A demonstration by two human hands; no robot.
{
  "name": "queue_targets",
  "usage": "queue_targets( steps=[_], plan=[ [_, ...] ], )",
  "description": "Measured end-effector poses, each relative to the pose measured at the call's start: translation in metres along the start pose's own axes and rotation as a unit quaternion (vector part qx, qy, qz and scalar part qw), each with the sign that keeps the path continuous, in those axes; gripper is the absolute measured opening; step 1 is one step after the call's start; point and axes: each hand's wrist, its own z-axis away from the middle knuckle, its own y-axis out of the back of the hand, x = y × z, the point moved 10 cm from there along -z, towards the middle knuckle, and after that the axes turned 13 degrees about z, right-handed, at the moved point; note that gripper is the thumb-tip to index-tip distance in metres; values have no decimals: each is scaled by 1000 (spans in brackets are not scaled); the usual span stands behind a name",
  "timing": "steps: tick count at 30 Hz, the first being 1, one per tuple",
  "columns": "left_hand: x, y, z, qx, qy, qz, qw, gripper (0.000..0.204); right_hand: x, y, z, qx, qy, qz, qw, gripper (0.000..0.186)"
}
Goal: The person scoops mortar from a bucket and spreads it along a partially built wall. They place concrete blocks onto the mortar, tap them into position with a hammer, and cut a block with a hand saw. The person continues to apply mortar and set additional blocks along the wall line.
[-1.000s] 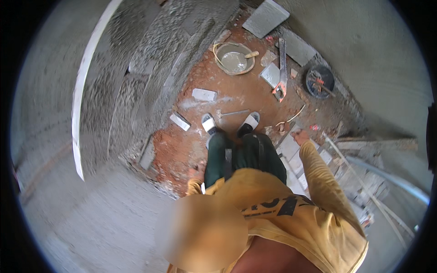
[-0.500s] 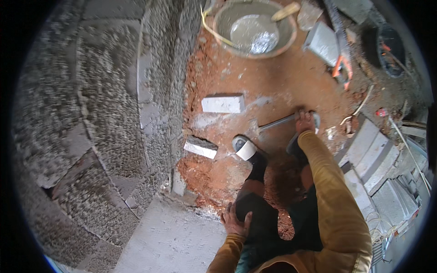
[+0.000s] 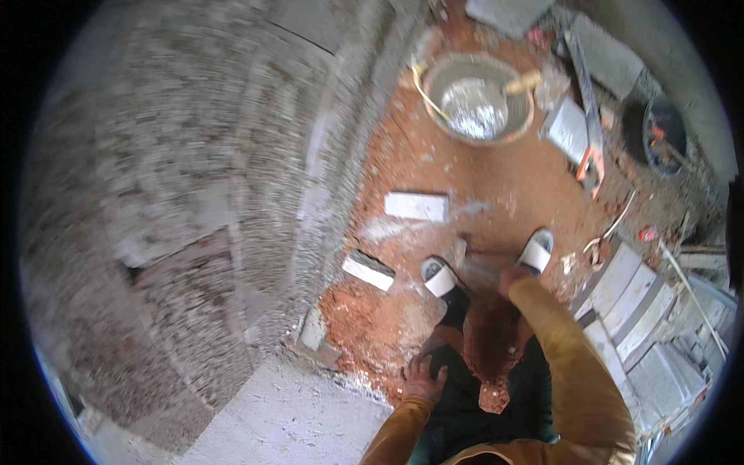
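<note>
My right hand (image 3: 511, 280), smeared by motion, is just behind my right sandal (image 3: 536, 252). It is closed around the grey handle of a blurred tool (image 3: 482, 273). The handle points left, toward my other sandal (image 3: 439, 277), and a short hammer-like head seems to cross its end. My left hand (image 3: 422, 380) lies with fingers spread on my left thigh, holding nothing. On the red soil ahead of it are a mortar-topped white block piece (image 3: 369, 271) and, farther off, a plain white block (image 3: 416, 206).
A round basin (image 3: 479, 138) of wet grey mix, a wooden handle over its rim, stands ahead. An orange-handled saw (image 3: 590, 147) leans far right, near a black bucket (image 3: 665, 143). Stacked grey blocks (image 3: 620, 291) flank my right; a rough block wall (image 3: 194, 194) fills the left.
My right hand has drawn back toward my body with the tool, uncovering the right sandal. My left hand stays on the thigh. The whole view has shifted, so the basin sits lower and farther right.
</note>
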Motion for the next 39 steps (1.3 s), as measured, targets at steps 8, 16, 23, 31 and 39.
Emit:
queue_targets(
  steps=[8, 16, 23, 31, 39],
  plan=[
    [-28, 9, 63, -64, -18, 145, 987, 52, -25, 114, 354, 164, 146, -86, 972, 43],
    [-103, 161, 126, 185, 134, 376, 898, 31, -90, 204, 423, 254, 218, -249, 909, 33],
    [-146, 141, 251, 302, 289, 468, 779, 31, -101, 234, 448, 315, 279, -121, 899, 33],
    [-230, 35, 402, 511, 419, 493, 566, 22, -160, 217, 419, 259, 324, 85, 906, 40],
    [-347, -5, 537, 640, 468, 478, 378, 18, -265, 146, 405, 234, 310, 226, 893, 45]
  ],
)
